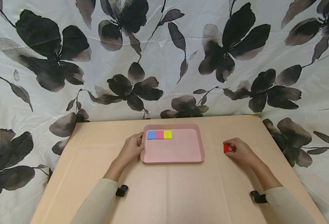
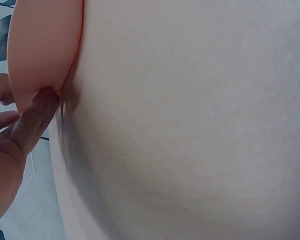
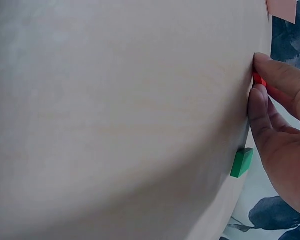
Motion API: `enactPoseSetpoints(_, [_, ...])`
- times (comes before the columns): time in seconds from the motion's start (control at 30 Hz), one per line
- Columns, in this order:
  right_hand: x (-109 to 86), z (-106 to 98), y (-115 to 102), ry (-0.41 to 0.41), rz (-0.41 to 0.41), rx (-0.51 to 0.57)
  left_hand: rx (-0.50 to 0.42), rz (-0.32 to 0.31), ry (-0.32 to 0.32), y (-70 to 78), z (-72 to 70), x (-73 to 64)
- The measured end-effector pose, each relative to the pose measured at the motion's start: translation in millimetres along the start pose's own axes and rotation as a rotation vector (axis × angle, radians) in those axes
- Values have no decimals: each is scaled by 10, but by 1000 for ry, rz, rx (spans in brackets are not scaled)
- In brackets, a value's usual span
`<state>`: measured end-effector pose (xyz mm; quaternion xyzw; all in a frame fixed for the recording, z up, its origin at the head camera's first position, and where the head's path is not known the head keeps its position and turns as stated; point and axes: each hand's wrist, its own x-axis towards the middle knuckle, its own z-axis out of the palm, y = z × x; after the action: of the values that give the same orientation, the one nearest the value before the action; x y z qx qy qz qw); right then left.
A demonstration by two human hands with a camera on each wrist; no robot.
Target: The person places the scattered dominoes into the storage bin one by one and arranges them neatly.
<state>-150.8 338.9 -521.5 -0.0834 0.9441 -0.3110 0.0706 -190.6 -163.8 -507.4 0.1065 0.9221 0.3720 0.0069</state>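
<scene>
On the table lies a pink tray (image 1: 173,155), and my left hand (image 1: 132,146) grips its left edge. The left wrist view has that hand's fingertips (image 2: 47,97) right at the tray's rim. Inside the tray, along its far left part, a row of flat rectangular blocks runs from blue (image 1: 151,135) through pink (image 1: 159,134) to yellow (image 1: 168,134). To the right of the tray my right hand (image 1: 240,151) pinches a red block (image 1: 226,148) between thumb and fingers, close over the table. A green block (image 3: 241,162) stands near that hand in the right wrist view; the hand hides it from the head view.
The light wooden table (image 1: 193,193) ends at a straight far edge just behind the tray. Behind and around it hangs white cloth (image 1: 178,62) with dark flowers. A small black device sits at each wrist.
</scene>
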Motion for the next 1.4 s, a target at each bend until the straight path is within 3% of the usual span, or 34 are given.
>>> enactPoseSetpoints(0.37, [-5,3,-56,31,1,-11,-16,-11,-10,18,6,4])
enactPoseSetpoints(0.7, [142,78,-320,88,-47,16,-14,-6,-5,14,-11,-6])
enactPoseSetpoints(1.17, [428,148,-768,81,-129,45,-11,-19,-4,28,-4,-9])
enactPoseSetpoints(1.4, [587,181,-955,-4,-131,36,-18,-21,-5,52,-3,-4])
